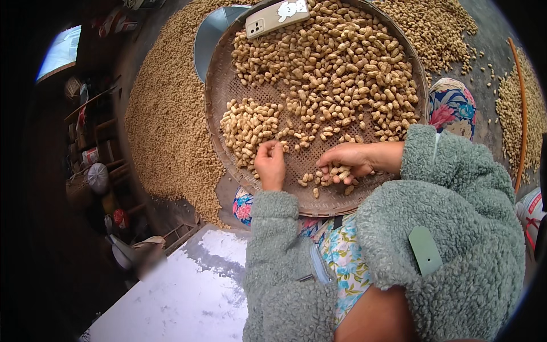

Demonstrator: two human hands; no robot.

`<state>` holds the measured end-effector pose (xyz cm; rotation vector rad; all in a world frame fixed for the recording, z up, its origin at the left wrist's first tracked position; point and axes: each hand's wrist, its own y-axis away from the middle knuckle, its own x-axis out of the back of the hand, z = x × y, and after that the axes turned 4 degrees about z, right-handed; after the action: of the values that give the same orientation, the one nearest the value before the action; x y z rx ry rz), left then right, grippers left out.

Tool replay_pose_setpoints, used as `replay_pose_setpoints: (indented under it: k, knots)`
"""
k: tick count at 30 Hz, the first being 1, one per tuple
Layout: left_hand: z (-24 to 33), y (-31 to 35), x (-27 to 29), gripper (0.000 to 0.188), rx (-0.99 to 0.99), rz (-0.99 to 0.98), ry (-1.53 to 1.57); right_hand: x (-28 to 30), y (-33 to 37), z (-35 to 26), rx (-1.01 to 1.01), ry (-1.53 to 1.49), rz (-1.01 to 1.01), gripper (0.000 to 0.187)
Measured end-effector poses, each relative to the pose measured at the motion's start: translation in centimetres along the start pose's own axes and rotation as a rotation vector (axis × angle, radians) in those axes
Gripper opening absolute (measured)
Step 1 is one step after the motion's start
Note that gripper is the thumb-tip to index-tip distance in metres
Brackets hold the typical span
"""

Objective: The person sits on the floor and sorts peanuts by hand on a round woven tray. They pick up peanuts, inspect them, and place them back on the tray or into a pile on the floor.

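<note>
A round woven bamboo tray (pixel 228 90) rests over my lap, holding unshelled peanuts (pixel 342 62). Most are heaped across its far and right side. A smaller pile (pixel 246 126) lies at the tray's left. Beside that pile's near right edge is my left hand (pixel 270 165), fingers pinched together; what is between the fingertips, if anything, is hidden. Palm turned partly up, my right hand (pixel 354 159) curls around several peanuts (pixel 341 172) low over the tray's near side. A few loose peanuts (pixel 308 178) lie just left of it.
A phone in a pale case (pixel 277 18) lies on the tray's far left rim. Peanuts (pixel 165 114) spread over the floor on the left, with more (pixel 427 28) at far right. A metal scoop-like pan (pixel 209 43) touches the tray's outside. A white surface (pixel 188 290) stands near left.
</note>
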<state>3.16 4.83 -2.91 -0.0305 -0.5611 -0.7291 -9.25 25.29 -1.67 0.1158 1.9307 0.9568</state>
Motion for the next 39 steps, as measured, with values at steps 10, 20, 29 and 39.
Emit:
replay_pose_setpoints:
  k: [10, 20, 29, 39]
  knots:
    - [2.1, -1.5, -1.5, 0.007, 0.35, -0.347, 0.462, 0.4, 0.2, -0.3, 0.027, -0.015, 0.009, 0.024]
    - [3.2, -2.1, -1.0, 0.021, -0.101, -0.194, -0.724, -0.1, 0.4, -0.6, 0.018, 0.039, 0.015, 0.022]
    - [3.2, -3.3, -0.6, 0.021, -0.208, -0.044, -0.388, 0.1, 0.4, -0.5, 0.022, 0.005, 0.013, 0.02]
    - [5.9, -2.7, -2.4, 0.021, -0.038, -0.311, -0.243, 0.6, -0.2, -0.8, 0.257, -0.073, 0.235, 0.023]
